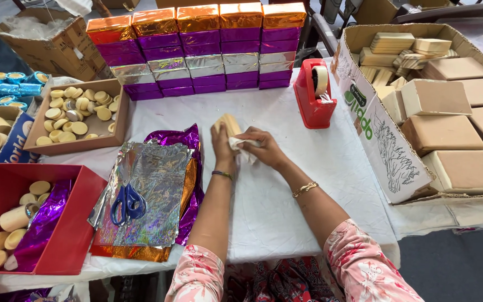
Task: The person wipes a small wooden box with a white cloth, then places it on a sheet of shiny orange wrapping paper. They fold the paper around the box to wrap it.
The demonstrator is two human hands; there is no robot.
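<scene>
Left hand [223, 146]: fingers curled round a pale wooden block [230, 124], gripping it from the left side so it sticks up and away from the palm.
Right hand [265, 148]: fingers closed on a white cloth [244, 150], pressing it against the lower end of that block. So both hands are shut on something and pretty much touching each other.
Where the block is: mid-bench, held just above the white bench cover [286, 196], right between the two sets of fingers.
Left of the fingers: a pile of foil sheets [152, 190], silver holographic on top, purple and gold peeking out underneath, with blue-handled scissors [128, 203] lying on the pile.
Further left: a red tray [76, 223] with pale round pieces and a strip of purple foil in it, and above that a cardboard tray [119, 126] full of small round wooden discs.
Beyond the fingers: a wall of foil-wrapped boxes [208, 53], stacked in rows of gold, purple and silver.
Right and a bit beyond the fingers: a red tape dispenser [314, 103] standing upright on the bench.
Far right: a big open carton [375, 140] holding flat tan slabs and some lighter wooden pieces at the far end.
Wrists: dark band on the left one, gold bracelet on the right.
</scene>
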